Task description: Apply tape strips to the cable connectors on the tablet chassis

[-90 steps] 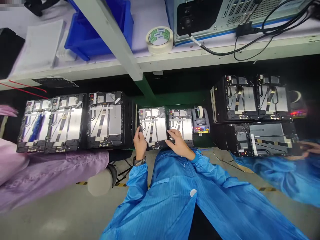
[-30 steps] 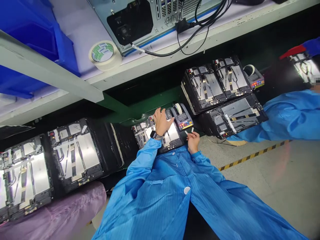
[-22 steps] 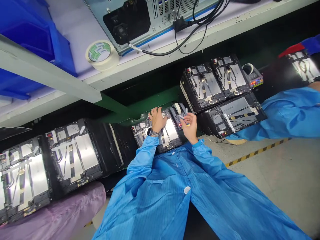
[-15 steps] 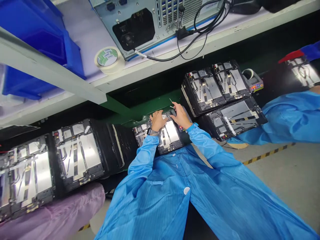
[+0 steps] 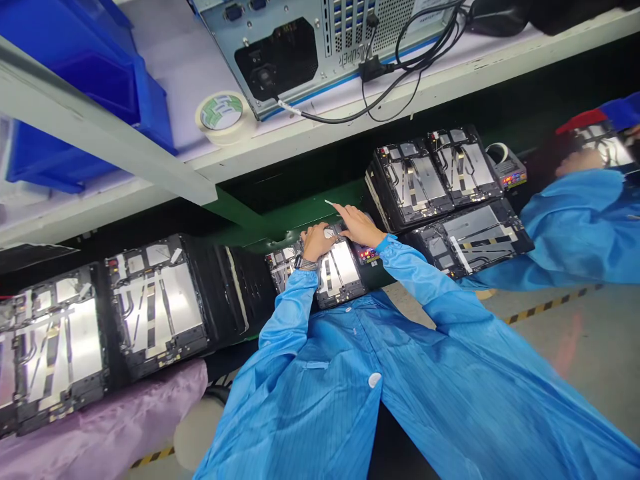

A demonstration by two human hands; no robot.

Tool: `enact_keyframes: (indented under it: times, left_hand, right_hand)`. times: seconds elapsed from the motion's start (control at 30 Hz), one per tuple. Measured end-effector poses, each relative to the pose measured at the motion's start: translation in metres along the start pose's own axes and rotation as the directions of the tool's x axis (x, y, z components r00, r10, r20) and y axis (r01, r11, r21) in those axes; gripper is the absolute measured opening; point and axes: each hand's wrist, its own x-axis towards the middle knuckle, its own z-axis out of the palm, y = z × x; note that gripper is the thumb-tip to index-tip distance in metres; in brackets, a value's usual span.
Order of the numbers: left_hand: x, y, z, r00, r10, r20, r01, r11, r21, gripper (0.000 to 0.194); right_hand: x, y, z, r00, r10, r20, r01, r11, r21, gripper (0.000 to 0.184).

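Note:
Two open tablet-like assemblies [image 5: 345, 270] with silver plates and black ribbon strips lie before me on the green bench. My left hand [image 5: 316, 241], with a watch on its wrist, rests curled on the far edge of the right-hand assembly. My right hand [image 5: 359, 226] reaches over the small tape dispenser [image 5: 368, 253], which it mostly hides, and pinches a short pale strip of tape [image 5: 331, 203] at its fingertips. Both arms wear blue smock sleeves.
More assemblies sit in black trays at left [image 5: 155, 303] and stacked at right [image 5: 440, 173], beside a second tape dispenser [image 5: 505, 167]. A co-worker's blue sleeve [image 5: 575, 220] is at far right, a pink-clad person [image 5: 100, 427] at lower left. A tape roll [image 5: 223, 115], computer case [image 5: 320, 47] and blue bins [image 5: 75, 100] sit on the shelf.
My right hand went from beside the assembly up to the dispenser and now lifts a strip of tape away from it. My left hand slid to the assembly's far edge. The view swung right.

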Motion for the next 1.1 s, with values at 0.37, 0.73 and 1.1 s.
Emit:
enact_keyframes:
  times: [0.37, 0.73, 1.1]
  left_hand:
    - [0.003, -0.008, -0.001, 1.000, 0.020, -0.001, -0.020, 1.000, -0.020, 0.050]
    - [0.001, -0.007, -0.003, 0.999, 0.032, -0.004, -0.032, 0.999, -0.010, 0.046]
    - [0.001, -0.007, -0.003, 0.999, 0.038, 0.001, -0.038, 0.999, -0.022, 0.048]
  right_hand:
    - [0.018, 0.001, 0.002, 0.925, 0.136, 0.356, -0.169, 0.984, 0.064, 0.075]
    - [0.031, -0.020, -0.011, 0.872, 0.162, 0.462, -0.117, 0.985, -0.125, 0.080]
    - [0.030, -0.021, -0.011, 0.876, 0.152, 0.458, -0.111, 0.987, -0.115, 0.077]
